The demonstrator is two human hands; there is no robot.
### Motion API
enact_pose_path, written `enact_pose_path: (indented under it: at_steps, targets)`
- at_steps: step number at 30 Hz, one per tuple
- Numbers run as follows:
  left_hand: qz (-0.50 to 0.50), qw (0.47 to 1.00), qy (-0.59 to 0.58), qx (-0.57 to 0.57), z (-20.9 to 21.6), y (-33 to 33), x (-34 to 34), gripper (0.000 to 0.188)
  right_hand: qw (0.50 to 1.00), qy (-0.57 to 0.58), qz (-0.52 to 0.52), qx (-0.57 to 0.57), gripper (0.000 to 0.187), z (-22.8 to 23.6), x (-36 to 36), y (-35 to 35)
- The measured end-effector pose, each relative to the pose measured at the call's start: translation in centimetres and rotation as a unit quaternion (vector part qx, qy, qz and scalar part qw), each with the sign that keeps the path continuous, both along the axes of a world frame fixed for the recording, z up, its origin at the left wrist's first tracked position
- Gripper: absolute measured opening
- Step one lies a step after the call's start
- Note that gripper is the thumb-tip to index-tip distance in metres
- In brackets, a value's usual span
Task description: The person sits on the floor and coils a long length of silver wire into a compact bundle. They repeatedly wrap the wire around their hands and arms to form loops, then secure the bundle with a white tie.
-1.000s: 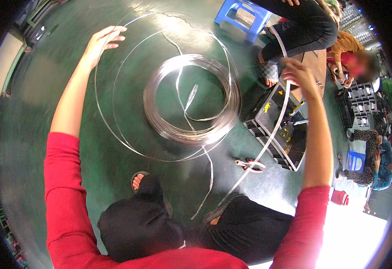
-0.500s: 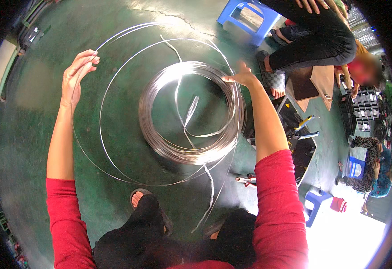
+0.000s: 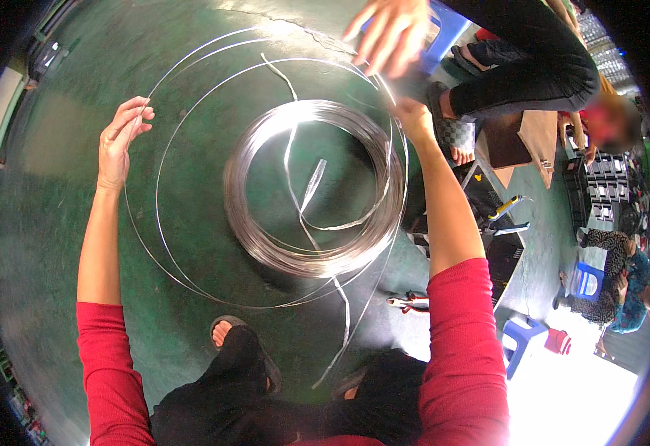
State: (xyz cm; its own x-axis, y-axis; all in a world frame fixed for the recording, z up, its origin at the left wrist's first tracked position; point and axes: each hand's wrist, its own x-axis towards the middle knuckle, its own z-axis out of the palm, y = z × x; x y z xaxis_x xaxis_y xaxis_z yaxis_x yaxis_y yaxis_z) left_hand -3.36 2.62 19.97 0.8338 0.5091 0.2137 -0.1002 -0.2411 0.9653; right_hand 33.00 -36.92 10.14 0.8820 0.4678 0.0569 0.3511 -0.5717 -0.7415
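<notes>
A large coil of shiny metal wire (image 3: 240, 201) lies on the green floor in front of my feet. Loose turns of wire (image 3: 157, 195) spread out from it to the left. My left hand (image 3: 122, 145) pinches the outermost turn, well to the left of the coil. At the coil's upper right, my right hand (image 3: 416, 120) is closed around the loose turns; its fingertips are partly hidden. Silvery strips (image 3: 346, 306) wrap the coil and trail toward me. Another person's hand (image 3: 393, 33), blurred, reaches over the wire just beyond my right hand.
Pliers (image 3: 412, 302) lie right of the coil. Further right are a black crate (image 3: 505, 260) with a yellow-handled cutter (image 3: 508, 207) and brown boards (image 3: 539, 145). The other person's dark-trousered leg (image 3: 522, 89) is at upper right, near a blue stool (image 3: 447, 33).
The other person's hand has come down from the upper right toward the wire. My right hand's fingers have closed. My left hand has lowered slightly, and the loose turns have shifted.
</notes>
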Motion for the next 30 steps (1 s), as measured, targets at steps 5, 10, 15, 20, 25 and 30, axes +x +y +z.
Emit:
enact_pose_path:
  at_steps: [5, 10, 15, 20, 25, 30]
  targets:
    - [-0.016, 1.0, -0.007, -0.008, -0.4, -0.6, 0.4, 0.023, 0.996, -0.043, -0.021, 0.08, 0.017, 0.0, 0.5, -1.5]
    - [-0.011, 0.999, -0.006, -0.031, -0.2, -1.1, 0.7, 0.024, 0.982, 0.115, 0.077, 0.129, 0.023, 2.8, 0.1, -3.3]
    - [0.005, 0.999, 0.025, -0.022, -0.2, -0.8, 0.3, 0.026, 0.985, 0.108, 0.108, 0.08, 0.048, 6.6, -2.1, -4.3]
    - [0.02, 0.982, 0.186, 0.039, -1.5, -0.1, -1.0, 0.028, 0.936, 0.311, 0.083, 0.14, 0.056, 10.7, -5.1, -5.6]
    - [0.056, 0.955, 0.227, 0.181, -2.8, 0.1, -1.9, 0.038, 0.843, 0.469, 0.155, 0.212, 0.078, 16.3, -6.6, -10.0]
    - [0.061, 0.972, 0.221, 0.049, -1.2, 0.0, -2.2, 0.042, 0.807, 0.463, 0.229, 0.286, 0.094, 22.8, -7.9, -16.7]
